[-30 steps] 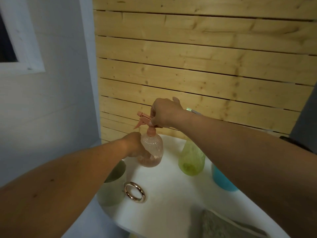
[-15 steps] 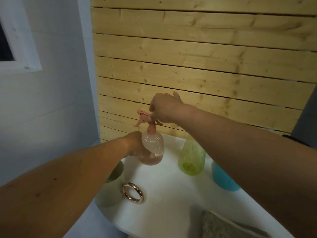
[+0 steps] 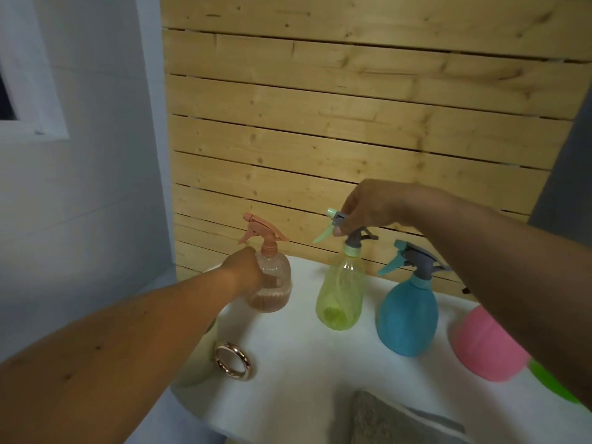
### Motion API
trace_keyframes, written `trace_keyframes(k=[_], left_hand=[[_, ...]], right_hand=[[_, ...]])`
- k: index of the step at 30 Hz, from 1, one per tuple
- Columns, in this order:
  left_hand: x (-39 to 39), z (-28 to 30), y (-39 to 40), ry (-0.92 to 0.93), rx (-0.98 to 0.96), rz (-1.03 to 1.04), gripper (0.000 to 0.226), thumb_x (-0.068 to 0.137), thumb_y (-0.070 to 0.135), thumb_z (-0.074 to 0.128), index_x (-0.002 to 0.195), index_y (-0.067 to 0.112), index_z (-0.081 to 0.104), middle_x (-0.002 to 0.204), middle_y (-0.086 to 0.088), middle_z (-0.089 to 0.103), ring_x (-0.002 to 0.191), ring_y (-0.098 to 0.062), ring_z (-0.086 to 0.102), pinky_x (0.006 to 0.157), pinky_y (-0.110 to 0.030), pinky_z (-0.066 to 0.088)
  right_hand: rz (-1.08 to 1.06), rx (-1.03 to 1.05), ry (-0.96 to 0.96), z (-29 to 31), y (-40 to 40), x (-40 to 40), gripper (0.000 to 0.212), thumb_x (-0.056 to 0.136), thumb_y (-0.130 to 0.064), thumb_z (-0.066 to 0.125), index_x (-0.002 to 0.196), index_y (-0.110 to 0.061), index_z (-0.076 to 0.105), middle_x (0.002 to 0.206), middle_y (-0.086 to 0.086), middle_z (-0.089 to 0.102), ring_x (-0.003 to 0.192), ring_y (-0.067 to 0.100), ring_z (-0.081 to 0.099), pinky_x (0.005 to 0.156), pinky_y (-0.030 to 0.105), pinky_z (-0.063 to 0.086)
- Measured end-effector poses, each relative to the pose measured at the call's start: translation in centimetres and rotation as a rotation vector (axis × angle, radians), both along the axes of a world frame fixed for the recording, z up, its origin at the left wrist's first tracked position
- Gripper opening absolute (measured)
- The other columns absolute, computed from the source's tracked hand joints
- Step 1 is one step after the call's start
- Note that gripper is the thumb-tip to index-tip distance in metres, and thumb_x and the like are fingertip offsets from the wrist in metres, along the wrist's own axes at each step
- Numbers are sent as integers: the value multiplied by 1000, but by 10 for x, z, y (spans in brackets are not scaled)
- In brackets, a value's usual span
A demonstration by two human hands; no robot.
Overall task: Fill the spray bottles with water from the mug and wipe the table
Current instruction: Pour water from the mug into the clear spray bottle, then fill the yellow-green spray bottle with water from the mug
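Ribbed pink bottle [image 3: 270, 283], left hand [image 3: 245, 272]

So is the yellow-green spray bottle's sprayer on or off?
On: the sprayer sits on the yellow-green bottle, with the right hand pinching it.

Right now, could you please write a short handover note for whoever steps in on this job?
Left hand grips the peach ribbed spray bottle, capped and partly filled. Right hand pinches the trigger head of the yellow-green translucent spray bottle, which looks empty. The blue spray bottle stands untouched beside it on the white table. The grey cloth lies at the near edge. Left: fill the remaining bottles, wipe the table.
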State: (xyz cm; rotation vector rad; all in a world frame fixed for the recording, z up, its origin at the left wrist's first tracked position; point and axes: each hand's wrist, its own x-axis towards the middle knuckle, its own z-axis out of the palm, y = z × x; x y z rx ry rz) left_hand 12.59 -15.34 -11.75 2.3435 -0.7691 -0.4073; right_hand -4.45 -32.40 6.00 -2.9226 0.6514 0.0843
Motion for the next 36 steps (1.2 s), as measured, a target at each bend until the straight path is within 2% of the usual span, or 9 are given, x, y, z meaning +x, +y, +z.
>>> trace_keyframes(k=[5, 8, 12, 16, 20, 23, 28, 32, 36], left_hand=[[-4, 3, 0, -11, 12, 33, 69, 65, 50, 92, 121, 19, 65, 113, -1, 70, 104, -21, 66, 91, -33, 56], [-9, 6, 2, 13, -9, 52, 64, 74, 39, 92, 123, 12, 62, 117, -1, 67, 105, -19, 63, 79, -21, 54], [-19, 10, 2, -37, 13, 80, 69, 80, 39, 88, 131, 6, 57, 117, -6, 63, 102, -20, 59, 92, -33, 52], [-30, 24, 5, -72, 85, 113, 76, 82, 41, 87, 137, 4, 50, 133, -9, 59, 115, -26, 61, 83, -30, 46], [-47, 46, 18, -157, 95, 226, 96, 71, 31, 95, 144, 4, 39, 134, -13, 55, 118, -32, 62, 91, -38, 55], [-68, 60, 29, -133, 113, 142, 102, 61, 32, 96, 142, 9, 39, 134, -11, 51, 120, -31, 59, 95, -41, 55], [-115, 80, 53, 45, -239, -159, 108, 65, 30, 100, 150, 20, 34, 147, -1, 40, 141, -15, 37, 111, -36, 45], [-159, 97, 75, 46, -368, -251, 98, 69, 31, 97, 146, 32, 37, 131, 19, 48, 117, 12, 47, 81, 0, 42], [-193, 109, 106, 35, -514, -193, 92, 68, 38, 97, 141, 36, 41, 135, 17, 53, 108, 15, 52, 74, -2, 45]], right_hand=[[-9, 34, -20, -18, -8, 4, 34, 83, -39, 81, 101, -10, 77, 93, 9, 75, 74, 18, 58, 67, 29, 43], [-4, 37, -26, -20, -8, 7, 35, 83, -37, 82, 102, -8, 76, 91, 10, 74, 74, 18, 58, 67, 29, 44], [1, 30, 15, -22, -7, 10, 37, 80, -35, 84, 103, -7, 74, 97, 15, 77, 73, 20, 62, 67, 29, 47], [8, 84, -18, -21, -1, 10, 32, 83, -24, 83, 108, -7, 72, 99, 12, 76, 89, 25, 75, 71, 27, 55], [25, 105, -91, -2, 10, 5, 25, 84, -20, 82, 104, -8, 72, 95, 10, 75, 85, 24, 76, 63, 23, 56], [38, 108, -117, 21, 22, -2, 24, 84, -20, 83, 102, -8, 71, 93, 11, 75, 81, 24, 76, 67, 26, 59], [101, 137, -156, 61, 59, -27, 24, 84, -18, 82, 104, -10, 72, 93, 9, 76, 83, 23, 77, 77, 31, 62], [170, 221, -198, 89, 96, -56, 24, 83, -16, 83, 104, -9, 73, 94, 11, 76, 86, 26, 77, 83, 36, 63], [222, 258, -201, 105, 131, -87, 21, 84, -17, 82, 103, -12, 74, 96, 9, 77, 87, 24, 77, 86, 35, 62]])
